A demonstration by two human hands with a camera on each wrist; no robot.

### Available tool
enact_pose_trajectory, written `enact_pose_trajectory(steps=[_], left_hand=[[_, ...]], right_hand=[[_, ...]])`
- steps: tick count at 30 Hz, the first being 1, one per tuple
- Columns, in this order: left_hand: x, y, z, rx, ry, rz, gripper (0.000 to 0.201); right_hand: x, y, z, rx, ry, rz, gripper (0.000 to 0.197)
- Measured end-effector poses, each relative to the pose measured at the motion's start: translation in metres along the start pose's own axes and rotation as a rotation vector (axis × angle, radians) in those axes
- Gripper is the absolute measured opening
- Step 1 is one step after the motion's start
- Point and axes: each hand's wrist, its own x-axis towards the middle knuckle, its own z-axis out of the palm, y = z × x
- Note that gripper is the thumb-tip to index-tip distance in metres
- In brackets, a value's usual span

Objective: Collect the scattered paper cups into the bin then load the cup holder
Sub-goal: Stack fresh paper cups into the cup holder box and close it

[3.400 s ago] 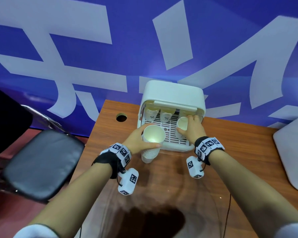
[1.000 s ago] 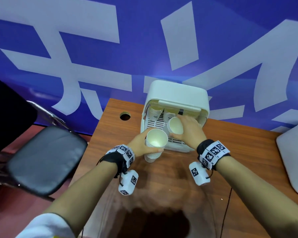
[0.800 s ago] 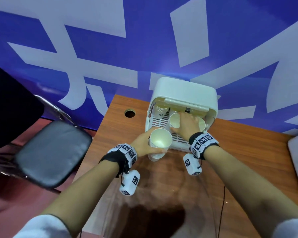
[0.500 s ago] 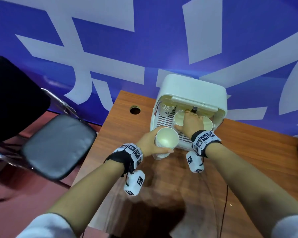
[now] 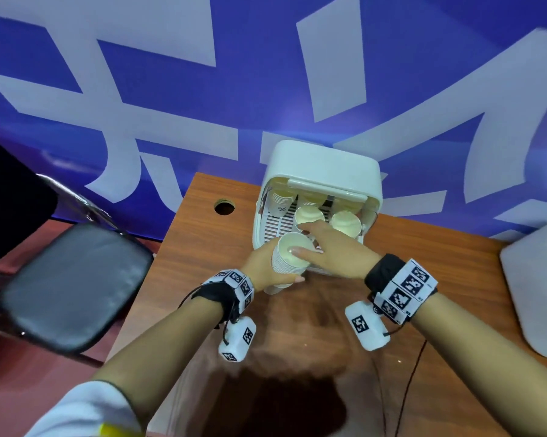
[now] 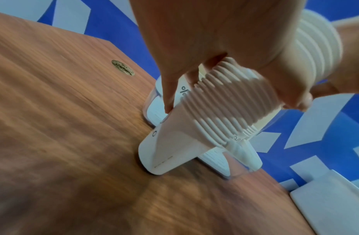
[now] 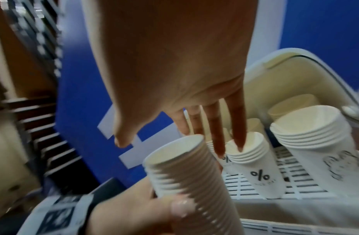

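On the desk point(image 5: 297, 326), left grip point(image 5: 262, 266) encircles the cup stack point(image 5: 289, 260).

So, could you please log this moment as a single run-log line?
stage: loading cup holder | left hand: grips cup stack | right hand: open, over stack rim, holds nothing | holder: several cup stacks inside

Blue banner wall point(image 5: 202, 89), black chair point(image 5: 70, 288)
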Motion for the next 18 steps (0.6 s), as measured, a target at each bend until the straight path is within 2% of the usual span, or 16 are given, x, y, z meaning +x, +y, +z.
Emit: enact_pose_trajectory(steps=[2,5,7,15,18], left_hand=[[0.002,0.005,0.004,0.018,0.005,-0.006,0.094],[0.003,0.01,0.009,0.082,-0.044,-0.004,0.099],[0.004,0.009,0.008,0.06,-0.05,-0.004,0.097],[-0.004,0.008,0.005,-0.035,-0.015,0.013,0.089],[-0.006,0.008,0.004,-0.009,-0.045,-0.006,0.093]], right_hand=[[-0.003,-0.01,0.009,-0.221,-0.008,0.006,0.093],[-0.004,-0.016,0.022,-0.49,0.019,0.026,0.087],[-0.003,-0.015,0.026,-0.482,0.033,0.0,0.079],[-0.003,-0.011,0.026,-0.443,0.019,-0.176,0.072],[-0.004,-0.01,0.02,-0.413,-0.014,-0.237,0.07]])
